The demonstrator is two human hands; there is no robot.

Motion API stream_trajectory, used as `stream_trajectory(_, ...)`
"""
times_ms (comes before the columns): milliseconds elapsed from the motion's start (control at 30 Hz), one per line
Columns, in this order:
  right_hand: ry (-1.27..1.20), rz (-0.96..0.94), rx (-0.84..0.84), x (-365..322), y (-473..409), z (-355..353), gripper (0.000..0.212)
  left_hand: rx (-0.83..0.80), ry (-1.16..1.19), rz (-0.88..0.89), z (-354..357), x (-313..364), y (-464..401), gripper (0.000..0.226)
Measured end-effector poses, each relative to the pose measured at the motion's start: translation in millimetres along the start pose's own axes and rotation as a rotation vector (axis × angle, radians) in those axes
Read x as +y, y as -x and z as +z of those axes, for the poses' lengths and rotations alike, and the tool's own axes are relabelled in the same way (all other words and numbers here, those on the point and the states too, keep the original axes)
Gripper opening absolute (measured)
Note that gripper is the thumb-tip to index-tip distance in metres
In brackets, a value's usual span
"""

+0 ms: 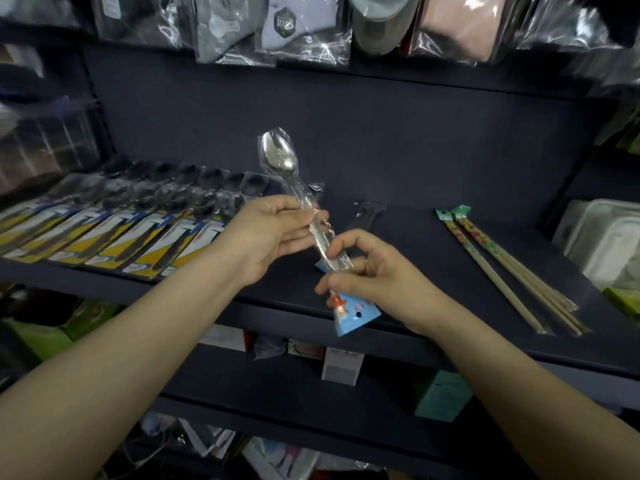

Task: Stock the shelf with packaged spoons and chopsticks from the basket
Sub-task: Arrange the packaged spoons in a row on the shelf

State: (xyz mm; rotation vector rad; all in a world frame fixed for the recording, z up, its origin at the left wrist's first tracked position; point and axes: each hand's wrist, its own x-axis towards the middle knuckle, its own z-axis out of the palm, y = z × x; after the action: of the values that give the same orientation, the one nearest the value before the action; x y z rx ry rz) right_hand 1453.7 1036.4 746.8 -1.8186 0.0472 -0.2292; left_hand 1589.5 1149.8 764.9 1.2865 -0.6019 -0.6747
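Dark navy shelving fills the wall ahead, and the middle shelf (398, 237) is where it's all happening. Both hands are up in front of it, sharing one packaged spoon (282, 161) in a clear sleeve, bowl end pointing up and tilted a little to the left, well clear of the shelf's back panel. Left hand (266, 233) has its fingertips pressed onto the upper handle through the plastic. Right hand (367, 268) pinches lower down, thumb and forefinger closed on the wrap just above the blue printed card (348, 313) at the foot of the pack. That card hangs out past the shelf's front edge, over the gap to the shelf below.

Look left: a row of packaged spoons (114, 233) on yellow and blue cards lies fanned side by side, overlapping, their lower ends right up at the front lip. Look right: packaged chopsticks (512, 268) lie slanted, green tags toward the back wall, tips reaching the front edge. Between those two groups there's a broad bare stretch of shelf, with only a small dark item (369, 211) near the back that I can't make out. Bagged goods (298, 29) hang overhead, their bottoms above the spoon's bowl. Pale plastic containers (602, 237) crowd the far right end.
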Motion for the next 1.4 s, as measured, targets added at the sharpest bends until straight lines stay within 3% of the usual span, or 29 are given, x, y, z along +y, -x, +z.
stream_trajectory(167, 0.147, -0.069, 0.017, 7.0, -13.2, 11.3, 0.031, -0.005, -0.079, -0.054, -13.2, 6.1, -3.9, 0.005)
stream_trajectory(300, 0.532, -0.305, 0.177, 8.3, -26.0, 24.3, 0.033, -0.006, -0.156, -0.106, -29.3, 13.2, -10.4, 0.009)
stream_trajectory(400, 0.667, -0.419, 0.254, 5.0, -37.3, 32.0, 0.041, -0.032, -0.185, -0.129, -45.6, 19.6, -15.6, 0.008)
stream_trajectory(433, 0.609, -0.396, 0.295, 3.8, -40.9, 35.0, 0.042, -0.028, -0.183, -0.125, -50.8, 22.0, -17.5, 0.006)
stream_trajectory(500, 0.263, -0.206, 0.372, -3.4, -47.1, 42.0, 0.043, -0.005, -0.183, -0.093, -59.4, 27.8, -20.9, 0.006)
stream_trajectory(567, -0.106, 0.072, 0.319, -12.3, -54.1, 44.3, 0.026, 0.013, -0.218, -0.032, -66.7, 33.9, -25.1, 0.006)
stream_trajectory(633, -0.195, 0.222, 0.255, -17.7, -60.8, 47.5, 0.013, 0.016, -0.264, 0.033, -71.9, 38.3, -28.4, 0.006)
stream_trajectory(767, -0.204, 0.296, 0.246, -20.2, -72.7, 58.6, 0.016, 0.020, -0.332, 0.135, -82.1, 40.4, -33.6, 0.012)
stream_trajectory(833, -0.319, 0.313, 0.229, -19.4, -75.4, 66.0, 0.004, 0.003, -0.295, 0.124, -89.2, 41.8, -36.3, 0.014)
stream_trajectory(967, -0.566, 0.329, 0.234, -18.0, -80.3, 81.5, 0.011, -0.062, -0.223, 0.084, -101.1, 44.8, -41.0, 0.014)
stream_trajectory(1133, -0.126, 0.288, 0.379, -12.0, -83.9, 93.0, 0.015, -0.068, -0.230, 0.087, -109.0, 41.6, -46.1, 0.010)
stream_trajectory(1233, 0.043, 0.142, 0.448, -14.9, -82.3, 96.9, 0.042, -0.105, -0.258, 0.077, -113.0, 41.0, -48.2, 0.007)
stream_trajectory(1300, 0.124, 0.032, 0.406, -17.2, -81.7, 98.9, 0.057, -0.146, -0.279, 0.068, -113.3, 41.3, -48.2, 0.005)
stream_trajectory(1400, 0.296, -0.082, 0.322, -18.1, -85.0, 98.0, 0.053, -0.183, -0.289, 0.043, -112.9, 41.2, -51.5, 0.006)
